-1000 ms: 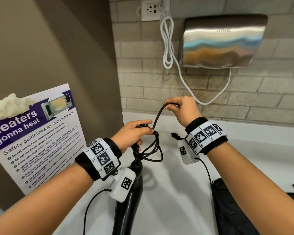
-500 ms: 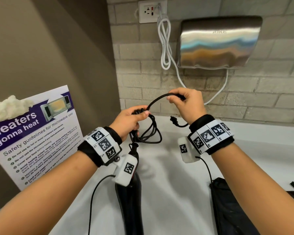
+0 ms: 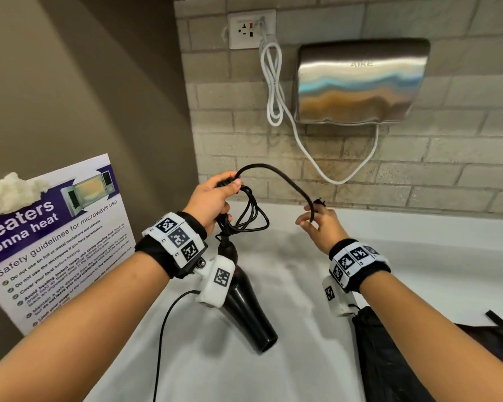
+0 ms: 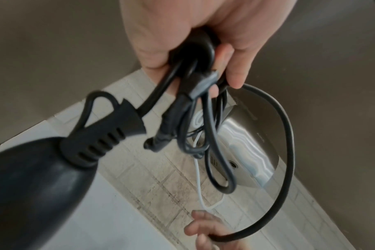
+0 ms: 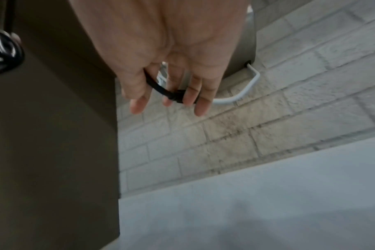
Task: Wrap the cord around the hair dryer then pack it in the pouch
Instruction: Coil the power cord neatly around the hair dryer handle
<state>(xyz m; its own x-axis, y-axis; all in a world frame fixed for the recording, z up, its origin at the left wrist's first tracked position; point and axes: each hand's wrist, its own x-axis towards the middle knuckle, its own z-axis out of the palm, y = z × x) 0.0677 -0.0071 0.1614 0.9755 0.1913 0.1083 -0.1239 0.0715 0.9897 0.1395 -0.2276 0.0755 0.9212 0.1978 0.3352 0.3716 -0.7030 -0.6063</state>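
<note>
while the left hand (image 3: 212, 198) is gripping the gathered loops of the black cord (image 3: 276, 177) at frame centre, the hair dryer (image 3: 244, 309) is hanging beneath it, its long axis slanting and its nozzle pointing toward the lower right. the right hand (image 3: 320, 224) is pinching the cord near the plug. the black pouch (image 3: 389, 358) is lying at the lower right on the white counter (image 3: 288, 285), below a brick wall (image 3: 447, 169) carrying a steel hand dryer (image 3: 357, 82).

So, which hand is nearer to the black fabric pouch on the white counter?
Right. The right hand is raised above and behind the black fabric pouch; the left hand is farther left, gripping cord loops.
</note>
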